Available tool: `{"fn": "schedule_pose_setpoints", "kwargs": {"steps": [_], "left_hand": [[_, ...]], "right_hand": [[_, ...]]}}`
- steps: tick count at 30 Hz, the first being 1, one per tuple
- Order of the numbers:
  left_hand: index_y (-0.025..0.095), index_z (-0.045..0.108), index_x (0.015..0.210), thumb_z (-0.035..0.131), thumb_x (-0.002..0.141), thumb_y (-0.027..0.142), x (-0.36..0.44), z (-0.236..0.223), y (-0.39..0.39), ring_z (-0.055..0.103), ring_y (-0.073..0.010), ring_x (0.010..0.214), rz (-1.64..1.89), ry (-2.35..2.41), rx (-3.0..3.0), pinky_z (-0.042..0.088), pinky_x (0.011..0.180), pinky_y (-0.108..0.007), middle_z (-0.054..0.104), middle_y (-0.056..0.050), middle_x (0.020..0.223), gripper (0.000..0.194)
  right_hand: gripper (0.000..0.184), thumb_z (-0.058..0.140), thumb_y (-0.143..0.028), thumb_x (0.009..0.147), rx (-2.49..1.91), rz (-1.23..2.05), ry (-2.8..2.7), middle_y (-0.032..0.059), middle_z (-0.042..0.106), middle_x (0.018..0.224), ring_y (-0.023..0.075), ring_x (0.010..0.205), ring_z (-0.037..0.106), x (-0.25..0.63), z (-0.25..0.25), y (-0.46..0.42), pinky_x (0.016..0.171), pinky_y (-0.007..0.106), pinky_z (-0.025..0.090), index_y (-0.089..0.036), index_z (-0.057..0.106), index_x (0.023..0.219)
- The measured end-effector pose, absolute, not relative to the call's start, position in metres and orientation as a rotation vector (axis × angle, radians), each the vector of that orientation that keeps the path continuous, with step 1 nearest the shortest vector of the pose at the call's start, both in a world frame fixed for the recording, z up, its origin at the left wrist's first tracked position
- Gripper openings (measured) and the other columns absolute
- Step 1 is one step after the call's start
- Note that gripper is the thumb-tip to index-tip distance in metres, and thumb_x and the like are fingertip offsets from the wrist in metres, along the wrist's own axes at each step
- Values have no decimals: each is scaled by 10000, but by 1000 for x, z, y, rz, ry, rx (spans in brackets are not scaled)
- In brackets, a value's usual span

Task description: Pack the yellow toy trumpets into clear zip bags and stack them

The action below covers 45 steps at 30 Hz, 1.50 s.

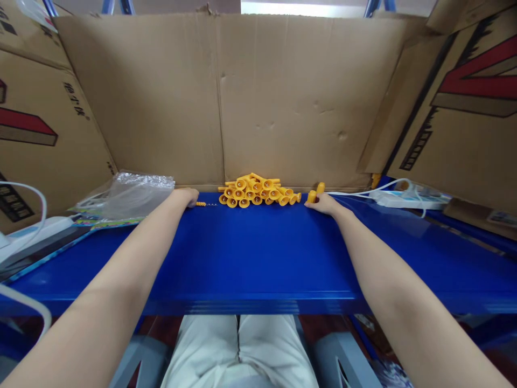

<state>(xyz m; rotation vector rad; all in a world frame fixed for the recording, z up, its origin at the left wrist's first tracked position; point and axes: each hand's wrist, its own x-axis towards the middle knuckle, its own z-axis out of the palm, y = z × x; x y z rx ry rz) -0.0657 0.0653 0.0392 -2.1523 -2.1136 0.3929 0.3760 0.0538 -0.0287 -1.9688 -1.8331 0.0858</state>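
Observation:
A heap of several small yellow plastic pieces (258, 191) lies at the far edge of the blue table (258, 253), against a cardboard wall. My left hand (186, 196) rests closed on the table left of the heap, pinching a thin yellow piece with a metal spring (201, 203) that pokes out toward the heap. My right hand (325, 203) sits right of the heap, fingers closed around yellow pieces (315, 193) that stick up from it.
A crumpled clear plastic bag (133, 193) lies at the left on a printed sheet. White power strips with cables sit at the far left (36, 229) and far right (407, 200). Cardboard panels (291, 97) wall in the back and sides.

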Motion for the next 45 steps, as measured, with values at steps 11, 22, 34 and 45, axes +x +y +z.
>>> {"fn": "schedule_pose_setpoints", "kwargs": {"steps": [11,22,34,45], "left_hand": [[211,611,788,659,573,233,-59,91,44,573,-178,482,38,-2111,-2470,428,543,-269,603,5,514,222],[188,683,950,520,755,348,1,100,-34,596,-186,678,-974,-1858,-2213,428,650,-269,655,-37,715,300],[188,676,978,515,724,373,-12,16,-16,563,-184,657,-804,-1637,-2499,388,630,-274,637,-27,710,353],[180,659,914,540,709,365,-14,10,-12,501,-145,565,-890,-1574,-2607,354,578,-252,602,13,603,301]], "right_hand": [[390,584,-279,809,-2246,-118,-1650,200,632,1127,324,1102,588,349,-4,32,936,488,408,-114,525,1158],[343,660,-162,663,-1571,42,-1591,96,671,983,225,918,634,289,56,14,830,350,497,-141,627,1003],[370,710,-221,693,-1435,5,-2105,54,687,930,188,806,636,235,42,-17,759,310,483,-175,668,1058],[437,744,-267,698,-1123,159,-2178,67,660,909,208,866,629,223,22,-8,815,333,471,-157,636,1106]]}}
